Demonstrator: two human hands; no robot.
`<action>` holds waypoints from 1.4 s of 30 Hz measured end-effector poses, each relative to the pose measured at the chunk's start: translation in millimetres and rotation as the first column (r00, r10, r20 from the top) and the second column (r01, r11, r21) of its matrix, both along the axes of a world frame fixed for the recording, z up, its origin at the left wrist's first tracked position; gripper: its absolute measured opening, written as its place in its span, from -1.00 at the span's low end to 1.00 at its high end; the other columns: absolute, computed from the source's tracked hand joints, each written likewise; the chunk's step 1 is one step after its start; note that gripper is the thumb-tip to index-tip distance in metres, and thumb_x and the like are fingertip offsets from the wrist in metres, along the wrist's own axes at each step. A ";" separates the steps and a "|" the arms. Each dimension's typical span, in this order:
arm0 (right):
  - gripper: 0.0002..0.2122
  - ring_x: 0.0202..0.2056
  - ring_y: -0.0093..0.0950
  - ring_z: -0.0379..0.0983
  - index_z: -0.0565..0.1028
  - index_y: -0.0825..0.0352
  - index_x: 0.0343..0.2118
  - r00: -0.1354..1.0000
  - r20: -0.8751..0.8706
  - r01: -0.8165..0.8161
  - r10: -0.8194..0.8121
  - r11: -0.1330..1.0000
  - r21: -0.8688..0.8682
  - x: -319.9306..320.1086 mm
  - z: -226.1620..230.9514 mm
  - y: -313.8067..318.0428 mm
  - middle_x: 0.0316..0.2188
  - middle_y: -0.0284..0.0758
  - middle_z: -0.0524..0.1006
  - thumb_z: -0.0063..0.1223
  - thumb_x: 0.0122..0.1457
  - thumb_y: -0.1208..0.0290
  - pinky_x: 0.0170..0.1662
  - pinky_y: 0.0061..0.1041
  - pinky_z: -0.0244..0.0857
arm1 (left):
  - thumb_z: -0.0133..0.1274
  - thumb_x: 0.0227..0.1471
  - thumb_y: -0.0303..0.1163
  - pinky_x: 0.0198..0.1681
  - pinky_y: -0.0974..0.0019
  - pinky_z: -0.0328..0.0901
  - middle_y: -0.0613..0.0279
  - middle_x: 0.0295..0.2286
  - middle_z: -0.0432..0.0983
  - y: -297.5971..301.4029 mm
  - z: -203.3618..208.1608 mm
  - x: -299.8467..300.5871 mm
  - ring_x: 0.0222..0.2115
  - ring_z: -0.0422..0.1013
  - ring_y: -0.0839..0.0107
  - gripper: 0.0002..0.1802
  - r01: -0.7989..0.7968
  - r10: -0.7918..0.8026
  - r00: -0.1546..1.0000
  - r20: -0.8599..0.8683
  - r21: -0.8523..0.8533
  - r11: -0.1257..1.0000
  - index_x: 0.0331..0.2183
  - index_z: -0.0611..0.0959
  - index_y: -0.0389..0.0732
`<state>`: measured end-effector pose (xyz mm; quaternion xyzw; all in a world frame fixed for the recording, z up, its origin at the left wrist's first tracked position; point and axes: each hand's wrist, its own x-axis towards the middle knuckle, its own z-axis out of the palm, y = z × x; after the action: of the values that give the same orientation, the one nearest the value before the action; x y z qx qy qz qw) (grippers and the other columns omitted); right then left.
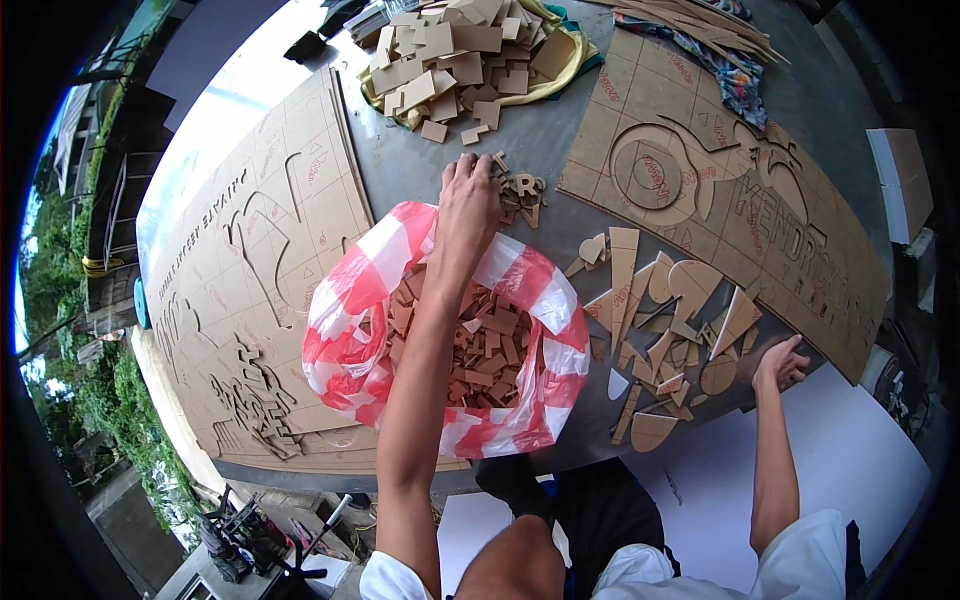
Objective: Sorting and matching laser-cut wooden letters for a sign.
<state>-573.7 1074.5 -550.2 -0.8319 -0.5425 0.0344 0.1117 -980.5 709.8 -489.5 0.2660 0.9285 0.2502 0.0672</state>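
Observation:
My left hand [468,195] reaches across a red-and-white striped plastic bag [545,395] to the table beyond it. Its fingers are bent down and closed beside a small heap of cut-out letters [524,186]; the fingertips are hidden, so what they hold does not show. Inside the bag, its mouth rolled wide, lie many small brown offcuts [488,345]. To the right, my right hand [780,366] is at the table's near edge, fingers loosely bent and apart, with nothing visible in it. Next to it lies a spread of curved and wedge-shaped scraps [690,330].
Large brown sheets with cut-out shapes lie at left [270,220] and right [640,130]. A heap of rectangular offcuts [465,65] sits on a yellow-green cloth at the far side. Long thin strips [700,25] and a patterned cloth [738,90] lie at the far right. White panels [790,440] stand below the near edge.

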 end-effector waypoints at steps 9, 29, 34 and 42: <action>-0.22 0.12 0.05 0.13 -0.01 0.35 0.23 1.000 0.000 0.005 -0.005 1.000 -0.008 -4.6 1.9 -2.0 0.12 0.12 0.07 -0.39 0.18 -0.28 0.12 0.00 0.10 | 0.03 0.06 0.00 0.08 -0.06 0.13 -0.11 0.12 0.19 23.5 -7.3 26.1 0.07 0.16 -0.09 -0.34 -0.029 0.015 0.995 -0.094 -0.153 0.988 0.10 0.39 -0.17; -0.22 0.11 0.07 0.13 0.04 0.47 0.18 1.000 -0.006 -0.013 0.013 0.999 -0.037 -5.7 1.2 -2.2 0.11 0.17 0.06 -0.36 0.18 -0.24 0.14 -0.03 0.07 | 0.05 0.07 -0.04 0.14 0.09 0.14 0.03 0.06 0.33 12.4 -20.5 5.8 0.10 0.24 0.10 -0.40 0.189 -0.182 0.966 -0.182 0.020 0.982 0.04 0.45 -0.24; -0.27 0.09 0.05 0.17 0.03 0.50 0.14 0.999 0.051 -0.004 0.007 0.998 -0.057 -6.1 8.5 -2.0 0.05 0.12 0.08 -0.39 0.23 -0.17 0.12 -0.06 0.11 | -0.02 0.13 -0.02 0.17 0.18 0.13 -0.04 0.06 0.36 -11.1 27.3 48.1 0.11 0.25 0.10 -0.37 0.197 -0.204 0.977 0.055 0.108 0.974 0.12 0.39 -0.19; -0.21 0.08 0.02 0.13 0.05 0.64 0.08 0.999 -0.029 -0.031 0.031 1.000 0.003 -0.8 -5.2 4.0 0.06 0.19 0.06 -0.27 0.17 -0.18 0.09 -0.04 0.10 | 0.11 -0.02 -0.43 -0.21 0.24 0.35 0.14 -0.37 0.59 -120.0 63.3 111.1 -0.37 0.52 0.24 -0.81 -0.191 0.208 0.846 0.491 -0.085 0.978 -0.32 0.67 -0.28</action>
<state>-574.5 1078.5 -555.5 -0.8226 -0.5538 0.0474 0.1200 -869.4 589.9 -426.2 0.0934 0.9064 0.3004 0.2820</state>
